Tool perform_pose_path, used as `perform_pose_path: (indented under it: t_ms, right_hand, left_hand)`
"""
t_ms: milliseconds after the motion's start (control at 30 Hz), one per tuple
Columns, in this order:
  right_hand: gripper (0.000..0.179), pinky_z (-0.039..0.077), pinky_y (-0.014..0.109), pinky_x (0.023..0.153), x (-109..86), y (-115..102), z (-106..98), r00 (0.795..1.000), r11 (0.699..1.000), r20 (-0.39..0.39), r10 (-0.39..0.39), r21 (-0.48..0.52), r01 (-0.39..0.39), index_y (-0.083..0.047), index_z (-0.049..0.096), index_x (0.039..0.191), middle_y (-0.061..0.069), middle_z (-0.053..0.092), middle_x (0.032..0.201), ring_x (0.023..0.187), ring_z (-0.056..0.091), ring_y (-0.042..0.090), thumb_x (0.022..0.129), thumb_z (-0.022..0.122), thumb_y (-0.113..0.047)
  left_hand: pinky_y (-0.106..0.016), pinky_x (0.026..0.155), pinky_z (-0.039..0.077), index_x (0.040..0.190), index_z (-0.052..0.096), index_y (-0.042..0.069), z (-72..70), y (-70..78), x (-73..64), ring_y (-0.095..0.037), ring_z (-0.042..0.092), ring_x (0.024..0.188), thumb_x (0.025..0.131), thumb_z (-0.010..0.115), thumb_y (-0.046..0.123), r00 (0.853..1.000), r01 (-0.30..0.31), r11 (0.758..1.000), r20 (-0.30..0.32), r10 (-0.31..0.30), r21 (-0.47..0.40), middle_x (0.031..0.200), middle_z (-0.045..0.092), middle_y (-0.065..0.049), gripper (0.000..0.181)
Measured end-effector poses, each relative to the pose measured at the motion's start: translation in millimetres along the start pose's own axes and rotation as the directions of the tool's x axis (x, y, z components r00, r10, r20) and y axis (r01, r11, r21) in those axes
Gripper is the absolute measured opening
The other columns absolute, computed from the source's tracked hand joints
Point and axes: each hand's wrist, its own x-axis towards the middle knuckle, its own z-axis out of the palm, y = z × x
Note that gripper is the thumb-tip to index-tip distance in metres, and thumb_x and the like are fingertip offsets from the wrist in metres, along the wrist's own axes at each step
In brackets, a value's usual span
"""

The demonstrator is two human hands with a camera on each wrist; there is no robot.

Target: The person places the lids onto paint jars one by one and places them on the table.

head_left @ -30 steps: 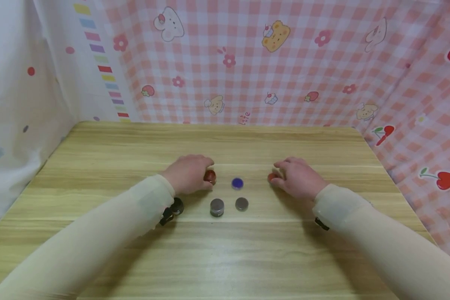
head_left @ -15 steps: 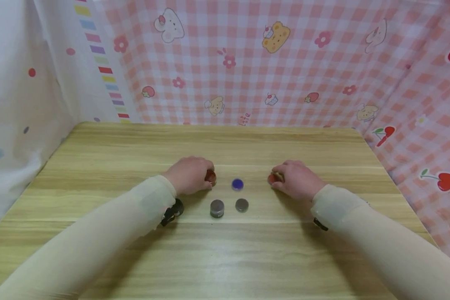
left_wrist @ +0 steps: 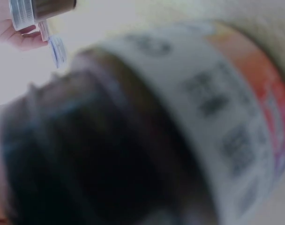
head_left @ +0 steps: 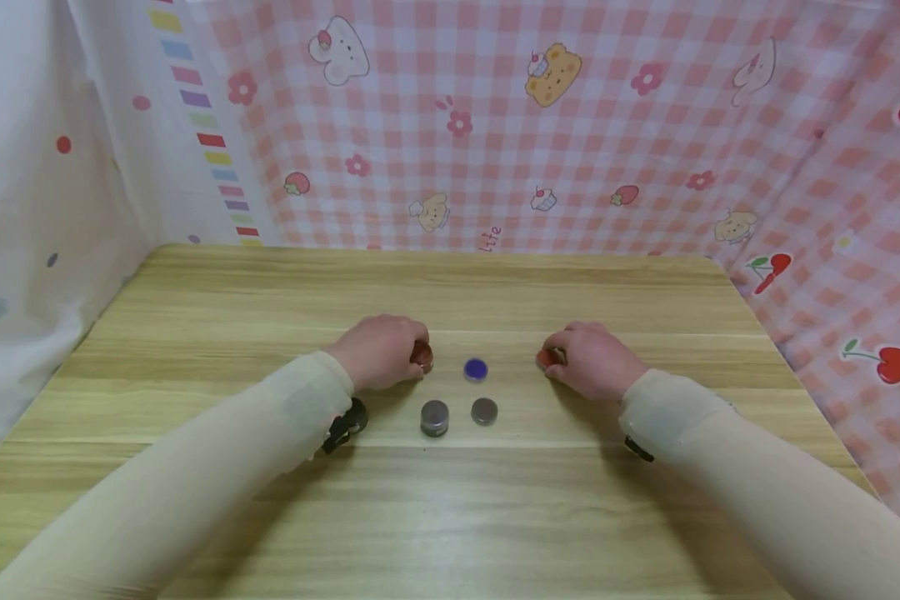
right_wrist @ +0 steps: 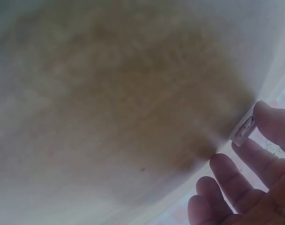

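Head view — left hand (head_left: 378, 352): gripping a brown-red pot (head_left: 422, 357) at its fingertips.
Right hand (head_left: 592, 358): pinching an orange-red pot (head_left: 547, 359) to its left.
Blue pot (head_left: 476, 369): between the hands, nearer the left — round, no long axis.
Tall grey pot (head_left: 435, 417), flat grey pot (head_left: 484, 411): bodyward of both hands.
Dark jar (left_wrist: 147, 126): behind the left hand.
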Motion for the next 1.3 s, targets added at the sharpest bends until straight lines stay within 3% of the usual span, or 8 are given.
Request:
perform_pose_path:
  t_ms: [433, 867, 1300]
  right_hand:
    - [0.026, 0.047, 0.051, 0.103, -2.8, -0.9, -2.1, 1.0, 1.0, 0.003, 0.024, 0.006, -0.024, -0.008, 0.073, 0.122, 0.01, 0.067, 0.113, 0.11, 0.059, 0.033, 0.101, 0.07, -0.022]
    - [0.019, 0.048, 0.051, 0.101, -2.5, -2.3, -2.5, 1.0, 1.0, -0.02, 0.023, 0.02, -0.022, -0.01, 0.074, 0.113, 0.009, 0.068, 0.11, 0.107, 0.06, 0.03, 0.101, 0.07, -0.025]
    - [0.032, 0.049, 0.054, 0.107, -5.6, -8.1, -3.4, 0.998, 1.0, -0.067, -0.002, 0.026, 0.004, -0.006, 0.071, 0.126, 0.012, 0.069, 0.121, 0.116, 0.063, 0.033, 0.101, 0.07, -0.026]
  left_hand:
    - [-0.039, 0.09, 0.053, 0.105, 0.07, 0.016, -0.6, -0.8, -0.6, -0.019, 0.061, 0.086, 0.099, 0.073, 0.029, 1.0, 0.001, 1.0, -0.008, -0.001, -0.003, 0.094, 0.069, 0.002, 0.015]
    - [-0.039, 0.09, 0.054, 0.108, 0.069, 0.015, -0.3, 0.4, 0.0, -0.02, 0.063, 0.086, 0.099, 0.073, 0.031, 1.0, 0.025, 0.999, -0.017, -0.025, -0.024, 0.095, 0.069, 0.002, 0.018]
    - [-0.04, 0.09, 0.055, 0.106, 0.067, 0.015, -1.8, 0.6, -2.8, -0.019, 0.063, 0.086, 0.098, 0.074, 0.03, 1.0, 0.018, 0.999, -0.025, -0.019, -0.045, 0.094, 0.069, 0.002, 0.018]
